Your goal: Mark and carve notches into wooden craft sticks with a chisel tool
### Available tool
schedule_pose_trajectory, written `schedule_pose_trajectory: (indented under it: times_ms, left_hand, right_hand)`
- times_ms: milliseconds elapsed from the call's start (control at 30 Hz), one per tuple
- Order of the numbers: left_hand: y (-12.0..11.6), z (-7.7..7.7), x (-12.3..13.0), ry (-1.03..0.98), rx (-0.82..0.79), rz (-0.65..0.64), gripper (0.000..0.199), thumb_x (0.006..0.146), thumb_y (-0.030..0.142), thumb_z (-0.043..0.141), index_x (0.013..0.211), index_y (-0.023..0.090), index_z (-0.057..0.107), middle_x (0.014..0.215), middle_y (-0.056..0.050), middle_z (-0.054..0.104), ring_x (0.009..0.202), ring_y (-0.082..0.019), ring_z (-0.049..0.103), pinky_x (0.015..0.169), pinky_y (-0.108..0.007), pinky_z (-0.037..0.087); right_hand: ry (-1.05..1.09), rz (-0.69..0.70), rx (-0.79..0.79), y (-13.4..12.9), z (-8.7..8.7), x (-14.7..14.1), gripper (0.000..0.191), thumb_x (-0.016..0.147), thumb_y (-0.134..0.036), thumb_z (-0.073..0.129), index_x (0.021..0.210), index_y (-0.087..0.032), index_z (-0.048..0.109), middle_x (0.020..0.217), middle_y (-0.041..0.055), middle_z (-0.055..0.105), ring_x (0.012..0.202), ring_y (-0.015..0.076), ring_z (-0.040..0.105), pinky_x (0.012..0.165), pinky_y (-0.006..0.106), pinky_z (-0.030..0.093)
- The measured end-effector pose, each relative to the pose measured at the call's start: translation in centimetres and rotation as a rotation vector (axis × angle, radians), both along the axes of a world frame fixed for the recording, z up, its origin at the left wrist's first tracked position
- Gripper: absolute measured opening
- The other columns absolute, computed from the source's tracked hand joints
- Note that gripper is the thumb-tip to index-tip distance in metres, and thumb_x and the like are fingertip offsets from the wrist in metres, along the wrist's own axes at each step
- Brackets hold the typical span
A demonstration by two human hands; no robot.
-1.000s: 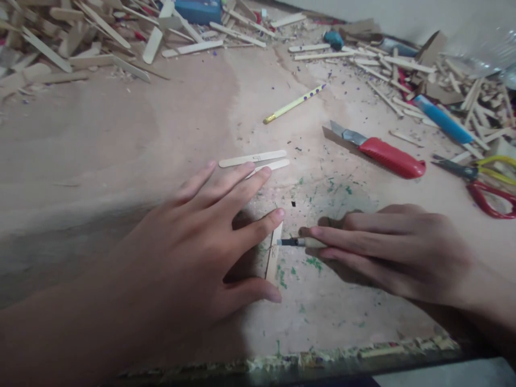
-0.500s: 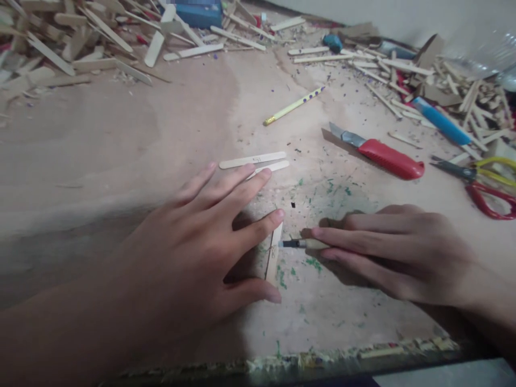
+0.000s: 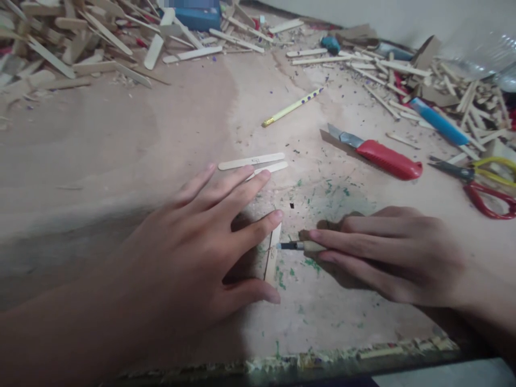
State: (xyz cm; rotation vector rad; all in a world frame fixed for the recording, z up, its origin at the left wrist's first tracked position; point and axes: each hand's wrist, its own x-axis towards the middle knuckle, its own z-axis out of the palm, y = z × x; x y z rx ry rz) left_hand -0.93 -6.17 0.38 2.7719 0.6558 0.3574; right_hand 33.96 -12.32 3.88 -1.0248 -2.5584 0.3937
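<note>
My left hand (image 3: 193, 236) lies spread on the wooden table, its forefinger and thumb at the two ends of a popsicle stick (image 3: 273, 257) that bears a small drawn mark. My right hand (image 3: 387, 252) is closed round the pale handle of a small craft knife (image 3: 296, 245). The tip of this tool touches the stick's right edge near the mark. Beyond my left fingertips lie two more popsicle sticks: a marked one (image 3: 250, 161) and a second (image 3: 271, 169), partly under the fingers.
A yellow pencil (image 3: 292, 107), a red utility knife (image 3: 389, 158) and scissors (image 3: 489, 185) lie farther out. Heaps of popsicle sticks (image 3: 97, 37) fill the back left and back right, with a blue cutter (image 3: 439, 121). Green shavings (image 3: 312, 263) dot the table (image 3: 161, 118); its front edge is close.
The whole view has shifted very slightly. Both hands keep nearly the same pose, and the tool's tip stays at the stick's edge.
</note>
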Motion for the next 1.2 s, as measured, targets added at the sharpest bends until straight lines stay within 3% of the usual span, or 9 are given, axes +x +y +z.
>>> schedule_pose_trajectory:
  times_ms: [100, 300, 433, 533, 767, 967, 1200]
  left_hand:
    - [0.05, 0.07, 0.09, 0.002, -0.007, -0.003, 0.075, 0.125, 0.078, 0.066, 0.179, 0.026, 0.067, 0.204, -0.023, 0.044, 0.190, -0.051, 0.046, 0.158, -0.081, 0.034]
    - [0.11, 0.34, 0.01, 0.027, -0.004, -0.010, 0.075, 0.129, 0.079, 0.053, 0.181, 0.026, 0.063, 0.204, -0.024, 0.044, 0.192, -0.047, 0.043, 0.158, -0.079, 0.033]
    - [0.01, 0.27, -0.08, 0.006, -0.005, -0.004, 0.075, 0.126, 0.079, 0.063, 0.180, 0.026, 0.066, 0.205, -0.023, 0.043, 0.189, -0.049, 0.047, 0.159, -0.077, 0.033]
    - [-0.04, 0.25, -0.07, 0.019, 0.004, 0.005, 0.072, 0.128, 0.079, 0.059, 0.179, 0.028, 0.065, 0.206, -0.020, 0.042, 0.191, -0.047, 0.045, 0.160, -0.074, 0.032]
    - [0.01, 0.61, 0.04, 0.023, 0.007, -0.007, 0.071, 0.129, 0.075, 0.061, 0.176, 0.023, 0.067, 0.202, -0.028, 0.045, 0.188, -0.051, 0.049, 0.156, -0.081, 0.038]
    - [0.11, 0.27, -0.02, 0.039, -0.014, -0.006, 0.075, 0.127, 0.079, 0.059, 0.181, 0.028, 0.065, 0.206, -0.022, 0.041, 0.192, -0.050, 0.042, 0.158, -0.080, 0.034]
    - [0.05, 0.05, -0.17, 0.005, -0.010, -0.001, 0.077, 0.127, 0.079, 0.060, 0.181, 0.026, 0.066, 0.205, -0.023, 0.043, 0.189, -0.052, 0.046, 0.158, -0.080, 0.033]
  right_hand:
    - [-0.013, 0.010, 0.001, 0.05, -0.10, 0.03, 0.023, 0.135, -0.027, 0.063, 0.144, -0.017, 0.082, 0.093, 0.0014, 0.086, 0.067, 0.0124, 0.075, 0.059, 0.030, 0.051]
    - [-0.005, 0.012, 0.010, -0.05, -0.65, 0.03, 0.022, 0.134, -0.028, 0.067, 0.145, -0.017, 0.082, 0.089, -0.0009, 0.082, 0.064, 0.0121, 0.072, 0.059, 0.029, 0.051]
    - [-0.016, 0.005, 0.037, -0.31, -0.72, 0.11, 0.022, 0.136, -0.029, 0.063, 0.145, -0.018, 0.080, 0.089, -0.0018, 0.080, 0.067, 0.0121, 0.074, 0.059, 0.030, 0.050]
    - [-0.021, 0.006, 0.042, -0.33, -0.61, 0.09, 0.023, 0.136, -0.029, 0.062, 0.143, -0.017, 0.081, 0.089, -0.0018, 0.080, 0.066, 0.0119, 0.073, 0.059, 0.030, 0.050]
    - [-0.007, 0.010, 0.039, -0.03, -0.53, -0.42, 0.027, 0.138, -0.032, 0.059, 0.143, -0.016, 0.081, 0.086, -0.0015, 0.081, 0.062, 0.0116, 0.071, 0.056, 0.031, 0.049]
    - [0.026, 0.036, -0.001, -0.05, -0.57, -0.10, 0.022, 0.135, -0.028, 0.066, 0.147, -0.016, 0.080, 0.090, -0.0002, 0.083, 0.067, 0.0133, 0.076, 0.060, 0.030, 0.052]
    - [0.008, 0.043, 0.044, -0.03, -0.73, -0.07, 0.024, 0.137, -0.030, 0.061, 0.145, -0.015, 0.078, 0.087, -0.0012, 0.081, 0.064, 0.0117, 0.072, 0.058, 0.031, 0.048]
